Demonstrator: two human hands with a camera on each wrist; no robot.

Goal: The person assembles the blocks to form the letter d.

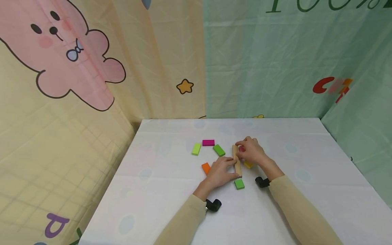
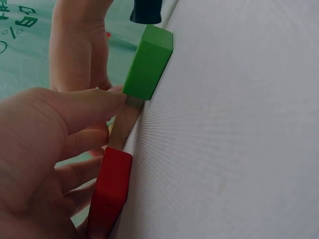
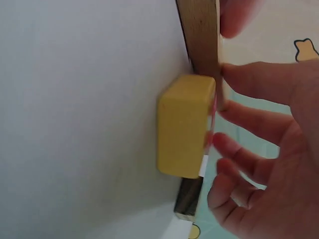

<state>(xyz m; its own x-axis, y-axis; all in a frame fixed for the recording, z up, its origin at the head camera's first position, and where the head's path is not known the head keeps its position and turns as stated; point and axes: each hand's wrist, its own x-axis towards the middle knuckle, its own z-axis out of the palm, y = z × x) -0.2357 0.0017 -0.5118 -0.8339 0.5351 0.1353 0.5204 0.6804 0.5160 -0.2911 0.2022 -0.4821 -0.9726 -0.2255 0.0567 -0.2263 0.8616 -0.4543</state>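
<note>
A narrow strip of plain wooden blocks (image 1: 237,168) lies lengthwise on the white table, between my two hands. My left hand (image 1: 218,173) grips its near part, thumb at the near end and fingertips further up the side. The thumb and index finger of my right hand (image 1: 251,150) pinch the far part, also seen as wood (image 3: 199,37) in the right wrist view. A yellow block (image 3: 182,129) sits under the right hand, with a pinkish-red block (image 1: 242,148) partly hidden by its fingers. A green block (image 2: 149,62) lies just off the strip's near end.
Left of the strip lie an orange block (image 1: 206,168), a green block (image 1: 218,150), a magenta block (image 1: 208,143) and a yellow-green block (image 1: 196,149). A dark block (image 3: 189,196) shows beyond the yellow one. Printed curtains (image 1: 165,61) hang behind the table.
</note>
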